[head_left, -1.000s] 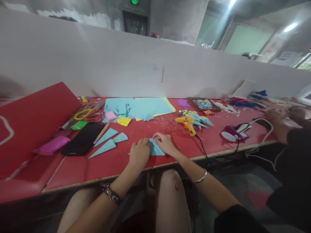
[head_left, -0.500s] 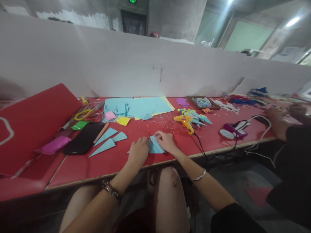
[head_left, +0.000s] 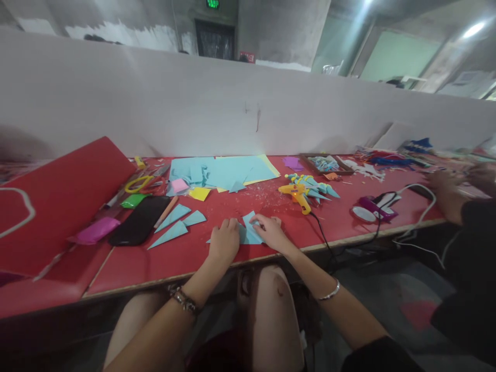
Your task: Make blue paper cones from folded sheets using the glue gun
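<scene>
Head view: left of the frame's centre, blue paper triangles [head_left: 170,235] lie close together on the red desk [head_left: 147,268]. At lower centre, my left hand [head_left: 225,239] rests, fingers bent, over the left part of a blue paper piece [head_left: 251,236]; I'd press evenly there so it can't skid. My right hand [head_left: 272,232] touches its right part with curled fingers; whether they pinch it, I can't tell. Light fingertips should avoid crumpling. Right of centre, the yellow glue gun [head_left: 297,196] lies clear of both hands.
</scene>
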Tool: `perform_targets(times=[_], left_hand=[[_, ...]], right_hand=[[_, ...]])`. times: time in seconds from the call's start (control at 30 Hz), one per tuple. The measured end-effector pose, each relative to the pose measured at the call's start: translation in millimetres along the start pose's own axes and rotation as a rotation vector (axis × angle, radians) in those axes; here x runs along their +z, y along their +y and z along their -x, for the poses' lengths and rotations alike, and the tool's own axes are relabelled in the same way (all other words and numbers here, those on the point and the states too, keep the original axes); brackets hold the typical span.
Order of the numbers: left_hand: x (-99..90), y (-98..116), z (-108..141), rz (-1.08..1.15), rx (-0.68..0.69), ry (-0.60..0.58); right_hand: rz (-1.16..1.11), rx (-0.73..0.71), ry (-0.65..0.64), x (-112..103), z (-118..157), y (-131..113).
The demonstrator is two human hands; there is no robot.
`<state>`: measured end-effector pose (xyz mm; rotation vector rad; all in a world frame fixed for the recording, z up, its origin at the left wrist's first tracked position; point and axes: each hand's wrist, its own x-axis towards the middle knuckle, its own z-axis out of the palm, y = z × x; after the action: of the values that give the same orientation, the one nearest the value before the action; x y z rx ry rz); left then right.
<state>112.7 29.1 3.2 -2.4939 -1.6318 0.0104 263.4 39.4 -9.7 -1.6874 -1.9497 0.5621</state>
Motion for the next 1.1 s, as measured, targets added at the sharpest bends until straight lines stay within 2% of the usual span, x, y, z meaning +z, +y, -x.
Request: perform_targets(times=[0.23,0.5,0.67,0.83,1.0,1.1], left_hand=[[-0.1,0.7,-0.1,0.003,0.001,-0.001],[-0.2,0.7,0.1,0.005,-0.003,-0.006],[-2.6,3.6,0.1,0.001,-0.005,0.0],[-5.5,7.8,4.6,0.04,0.112,0.015],[-4.5,8.5,21.8,0.086,0.266,0.03],[-0.8,14.9,31.6,0.096,0.219,0.066]], right_hand=[[0.05,0.009,0.087,-3.1,4.5,15.5],[-0.077,0.034,0.02,-8.6,19.3,12.9],[-0.015,0.018,0.045,-5.9,25.7,13.2],[0.11,-0.003,0.095,-1.7,29.6,9.2],[0.158,-0.017,0.114,-0.5,30.6,6.8],[0.145,-0.018,0.122,-1.6,30.9,6.2]])
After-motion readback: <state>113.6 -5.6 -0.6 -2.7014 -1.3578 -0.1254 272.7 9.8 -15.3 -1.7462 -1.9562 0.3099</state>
